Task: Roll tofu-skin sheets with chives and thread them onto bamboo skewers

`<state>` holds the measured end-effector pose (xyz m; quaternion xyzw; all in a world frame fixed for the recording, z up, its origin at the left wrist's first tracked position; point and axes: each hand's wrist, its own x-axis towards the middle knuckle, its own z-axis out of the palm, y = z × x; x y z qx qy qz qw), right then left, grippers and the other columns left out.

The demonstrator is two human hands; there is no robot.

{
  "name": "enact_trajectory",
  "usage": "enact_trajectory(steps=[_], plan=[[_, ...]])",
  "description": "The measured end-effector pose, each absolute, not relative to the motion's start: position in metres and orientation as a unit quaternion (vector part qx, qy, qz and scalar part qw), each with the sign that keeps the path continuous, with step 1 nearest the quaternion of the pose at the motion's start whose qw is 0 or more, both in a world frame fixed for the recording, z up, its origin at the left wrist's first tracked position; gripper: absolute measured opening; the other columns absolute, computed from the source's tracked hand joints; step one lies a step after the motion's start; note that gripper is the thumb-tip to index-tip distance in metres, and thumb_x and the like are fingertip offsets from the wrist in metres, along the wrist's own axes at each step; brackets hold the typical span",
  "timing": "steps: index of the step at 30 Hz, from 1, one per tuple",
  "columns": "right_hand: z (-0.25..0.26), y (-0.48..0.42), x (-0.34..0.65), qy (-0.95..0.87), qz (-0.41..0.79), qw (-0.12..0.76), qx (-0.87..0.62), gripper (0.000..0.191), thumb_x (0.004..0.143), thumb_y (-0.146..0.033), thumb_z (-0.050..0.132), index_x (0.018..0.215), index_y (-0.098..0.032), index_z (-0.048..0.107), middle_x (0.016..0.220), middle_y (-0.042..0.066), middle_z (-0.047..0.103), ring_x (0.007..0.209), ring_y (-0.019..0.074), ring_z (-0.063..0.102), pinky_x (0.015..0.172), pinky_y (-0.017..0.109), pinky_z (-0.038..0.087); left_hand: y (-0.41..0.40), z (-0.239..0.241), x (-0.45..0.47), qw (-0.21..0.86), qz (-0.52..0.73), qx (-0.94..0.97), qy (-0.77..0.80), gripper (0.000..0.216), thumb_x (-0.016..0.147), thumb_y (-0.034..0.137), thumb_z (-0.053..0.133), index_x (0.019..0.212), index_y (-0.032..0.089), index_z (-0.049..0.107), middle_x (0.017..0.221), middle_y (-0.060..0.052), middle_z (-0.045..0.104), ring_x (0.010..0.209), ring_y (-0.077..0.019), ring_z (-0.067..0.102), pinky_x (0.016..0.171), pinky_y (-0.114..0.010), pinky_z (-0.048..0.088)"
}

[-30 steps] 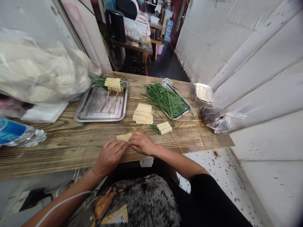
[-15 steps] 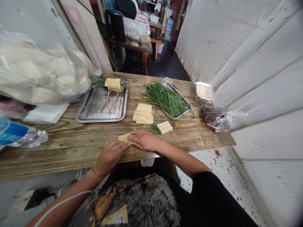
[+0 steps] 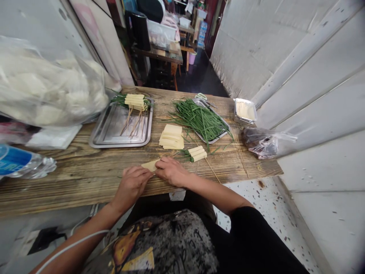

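Note:
A pale yellow tofu sheet (image 3: pixel 149 165) lies at the near side of the wooden table, partly hidden by both hands. My left hand (image 3: pixel 135 182) grips its near left edge with bent fingers. My right hand (image 3: pixel 171 171) is closed on the right part of the same sheet. Just beyond my right hand, several rolled tofu sheets (image 3: pixel 197 153) with green ends sit on a skewer (image 3: pixel 212 169). Farther back is a stack of flat tofu sheets (image 3: pixel 172 137). Green chives (image 3: pixel 201 120) are heaped on a small metal tray to its right.
A larger metal tray (image 3: pixel 94 140) at the left holds finished-looking skewered rolls (image 3: pixel 135 101). Loose skewers (image 3: pixel 241 156), a bagged dark item (image 3: pixel 261 142) and a foil-like container (image 3: pixel 245 111) are at the right. A water bottle (image 3: pixel 25 161) lies at the left; scissors (image 3: pixel 201 96) rest behind the chives.
Both hands stay on the tofu sheet with small finger shifts. Its far edge now appears slightly tilted. The whole view has shifted a little.

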<state>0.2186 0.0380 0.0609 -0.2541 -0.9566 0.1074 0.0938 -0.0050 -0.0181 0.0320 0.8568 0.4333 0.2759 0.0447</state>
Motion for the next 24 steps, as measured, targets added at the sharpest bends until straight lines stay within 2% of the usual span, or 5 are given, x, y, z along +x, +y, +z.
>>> enact_trajectory(steps=[5, 12, 15, 21, 24], plan=[[0.055, 0.045, 0.215, -0.943, 0.15, 0.1, -0.281, 0.027, 0.106, -0.023, 0.061, 0.081, -0.019, 0.069, 0.089, 0.003, 0.063, 0.09, 0.0192, 0.052, 0.076, 0.029, 0.039, -0.012, 0.036, -0.002, 0.067, 0.279, 0.834, 0.472, 0.035, 0.107, 0.036, 0.051, 0.09, 0.026, 0.079, 0.09, -0.002, 0.081, 0.084, -0.02, 0.07, 0.079, -0.037, 0.044], [0.059, 0.067, 0.209, -0.941, 0.228, 0.067, -0.241, 0.02, 0.102, -0.016, 0.065, 0.089, -0.013, 0.079, 0.091, 0.008, 0.074, 0.087, 0.0178, 0.064, 0.083, 0.028, 0.047, 0.006, 0.032, -0.008, 0.135, 0.258, 0.812, 0.506, 0.034, 0.104, 0.04, 0.055, 0.084, 0.031, 0.081, 0.083, 0.001, 0.082, 0.076, -0.022, 0.073, 0.075, -0.035, 0.049], [0.064, 0.074, 0.205, -0.939, 0.247, 0.055, -0.235, 0.016, 0.099, -0.013, 0.068, 0.09, -0.013, 0.081, 0.09, 0.008, 0.076, 0.089, 0.0183, 0.067, 0.086, 0.028, 0.048, -0.004, 0.031, -0.006, 0.068, 0.262, 0.82, 0.504, 0.03, 0.105, 0.037, 0.054, 0.092, 0.029, 0.08, 0.087, -0.001, 0.082, 0.079, -0.0227, 0.072, 0.078, -0.037, 0.046], [0.073, 0.082, 0.201, -0.921, 0.294, 0.039, -0.253, 0.01, 0.095, -0.014, 0.072, 0.091, -0.014, 0.082, 0.09, 0.008, 0.078, 0.089, 0.0187, 0.068, 0.081, 0.026, 0.045, -0.032, 0.025, -0.004, -0.113, 0.227, 0.869, 0.424, 0.028, 0.105, 0.018, 0.046, 0.116, 0.02, 0.072, 0.114, -0.011, 0.08, 0.102, -0.0261, 0.069, 0.085, -0.041, 0.041], [0.075, 0.087, 0.2, -0.918, 0.31, 0.021, -0.249, 0.012, 0.095, -0.011, 0.071, 0.092, -0.013, 0.082, 0.091, 0.008, 0.078, 0.088, 0.0175, 0.067, 0.079, 0.025, 0.044, -0.033, 0.02, -0.005, -0.129, 0.219, 0.873, 0.415, 0.03, 0.103, 0.013, 0.046, 0.12, 0.018, 0.069, 0.111, -0.011, 0.079, 0.104, -0.0268, 0.068, 0.092, -0.044, 0.041]])
